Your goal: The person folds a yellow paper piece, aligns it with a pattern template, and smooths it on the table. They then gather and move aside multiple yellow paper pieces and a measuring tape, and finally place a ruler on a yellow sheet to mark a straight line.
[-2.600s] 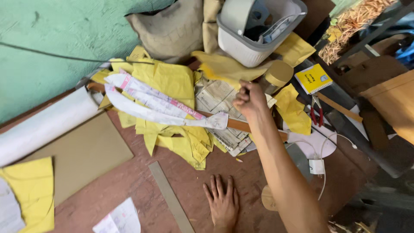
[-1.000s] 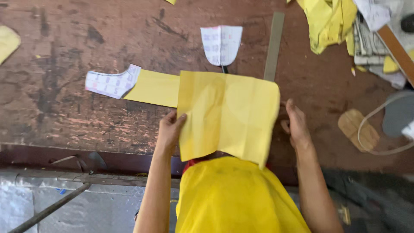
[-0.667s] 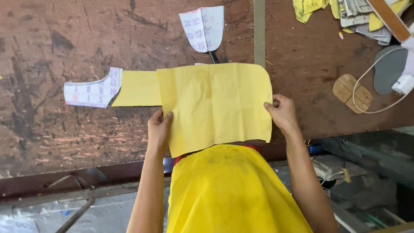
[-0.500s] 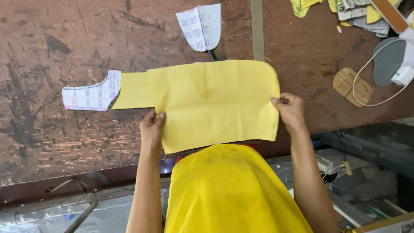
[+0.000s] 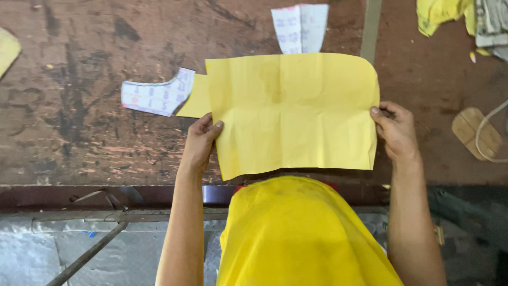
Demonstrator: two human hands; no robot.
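Two hands hold one yellow sheet [image 5: 293, 114] taut by its side edges: the left hand [image 5: 200, 143] pinches the left edge, the right hand [image 5: 396, 130] the right, spreading it flat over the bench [image 5: 79, 132]. Beyond the left hand lies one printed paper pattern piece [image 5: 156, 97]; a second [image 5: 300, 27] lies beyond the sheet's far edge.

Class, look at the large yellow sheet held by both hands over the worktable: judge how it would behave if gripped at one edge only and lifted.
The yellow sheet looks thin and creased, so it would probably droop. The left hand and right hand pinch opposite edges, which seems to keep it flat. It appears light, likely easy to slide across the worktable.
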